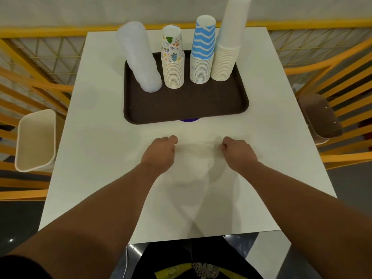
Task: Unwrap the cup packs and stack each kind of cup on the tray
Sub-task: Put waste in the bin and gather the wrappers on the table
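Both fists are closed on a clear plastic wrapper (194, 151), stretched flat on the white table (100, 158) between the left hand (161, 151) and right hand (238, 152). Beyond them, four cup stacks stand on the brown tray (187, 106).

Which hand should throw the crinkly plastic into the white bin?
Probably the left hand: both hands grip the clear wrapper, but the white bin stands off the table's left side, nearer that hand.
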